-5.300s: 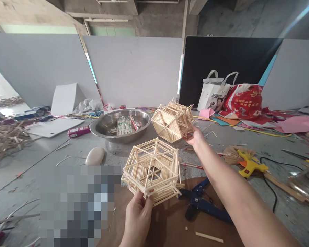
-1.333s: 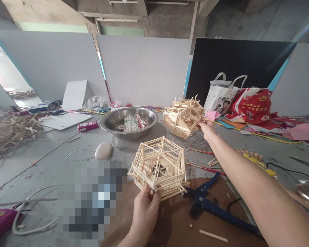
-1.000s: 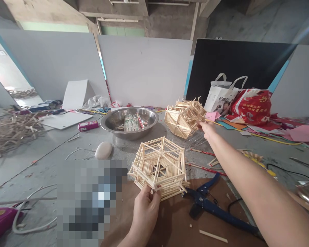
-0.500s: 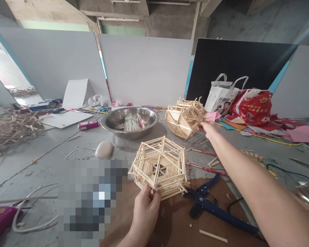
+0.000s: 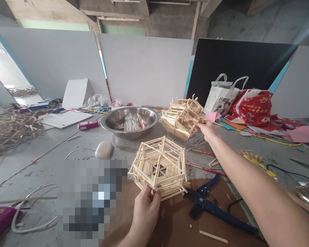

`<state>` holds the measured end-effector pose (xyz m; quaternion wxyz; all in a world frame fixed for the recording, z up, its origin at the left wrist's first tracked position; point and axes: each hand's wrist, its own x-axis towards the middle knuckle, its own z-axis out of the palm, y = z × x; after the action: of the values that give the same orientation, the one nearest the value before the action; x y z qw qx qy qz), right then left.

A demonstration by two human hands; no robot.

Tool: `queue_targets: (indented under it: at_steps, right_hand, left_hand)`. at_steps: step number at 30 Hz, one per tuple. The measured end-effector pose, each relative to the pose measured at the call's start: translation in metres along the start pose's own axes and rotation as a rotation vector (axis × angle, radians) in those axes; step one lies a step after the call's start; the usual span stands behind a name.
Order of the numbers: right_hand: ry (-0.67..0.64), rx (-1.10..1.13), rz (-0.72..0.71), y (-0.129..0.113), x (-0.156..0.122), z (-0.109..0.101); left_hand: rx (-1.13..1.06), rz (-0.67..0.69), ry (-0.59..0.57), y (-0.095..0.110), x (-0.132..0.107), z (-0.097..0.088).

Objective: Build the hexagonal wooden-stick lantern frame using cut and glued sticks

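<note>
An octagon-like frame of pale wooden sticks [image 5: 161,154] sits in the middle of the head view. My left hand [image 5: 146,211] pinches its near edge between thumb and fingers. Farther back, my right hand [image 5: 208,130] grips the right side of a second wooden stick structure [image 5: 179,120], which is tilted. Behind that one, part of another stick piece [image 5: 194,103] shows. Blue-handled cutters [image 5: 208,206] lie on a brown sheet [image 5: 175,223], right of the near frame. A loose cut stick [image 5: 213,236] rests close to them.
A steel basin [image 5: 106,128] holds wrapped chopsticks. A white oval object [image 5: 103,150] with a cable and a magenta pack [image 5: 88,124] lie to the left. Red-and-white strips [image 5: 206,168] lie at right. Bags [image 5: 252,106] stand at the back right; heaped sticks [image 5: 12,130] are far left.
The far stick structure has tipped and shifted slightly left, with my right hand moving along with it. My left hand and the near frame have hardly moved.
</note>
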<state>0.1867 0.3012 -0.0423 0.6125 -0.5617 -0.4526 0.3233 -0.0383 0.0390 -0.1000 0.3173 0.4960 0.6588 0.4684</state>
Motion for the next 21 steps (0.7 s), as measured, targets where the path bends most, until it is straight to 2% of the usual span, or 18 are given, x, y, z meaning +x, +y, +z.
queue_targets:
  at_steps: [7,16,21]
  right_hand:
    - [0.053,-0.059,-0.127,0.0003,-0.0073,0.0008]
    - [0.078,-0.089,-0.128,0.0026,-0.0111,-0.0063]
    - [0.098,-0.091,-0.101,-0.002,-0.0017,-0.0041]
  left_hand:
    - [0.018,-0.01,0.002,0.0048,-0.0007,-0.0009]
    - [0.023,-0.008,0.007,0.0025,-0.0004,-0.0004]
    - [0.033,0.017,0.001,-0.0016,0.0007,-0.0003]
